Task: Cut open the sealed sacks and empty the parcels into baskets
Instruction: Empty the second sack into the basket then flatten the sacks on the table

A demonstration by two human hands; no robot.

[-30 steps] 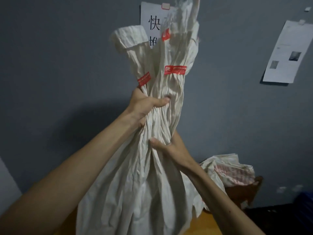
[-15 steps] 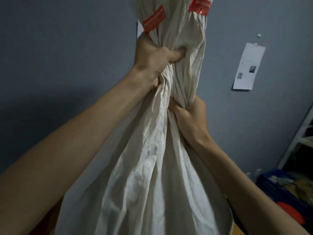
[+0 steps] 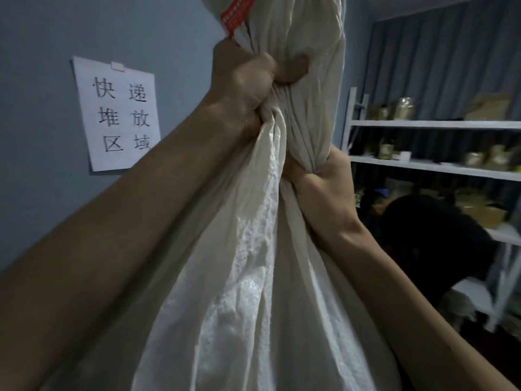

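White woven plastic sack (image 3: 253, 277), centre frame, hung bunched; left hand (image 3: 248, 88) fingers clamped round its neck above, right hand (image 3: 321, 187) fingers clamped below.

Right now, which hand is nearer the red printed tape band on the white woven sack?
Left. The left hand grips the white woven sack just under the red tape band; the right hand grips it lower, farther from the band.
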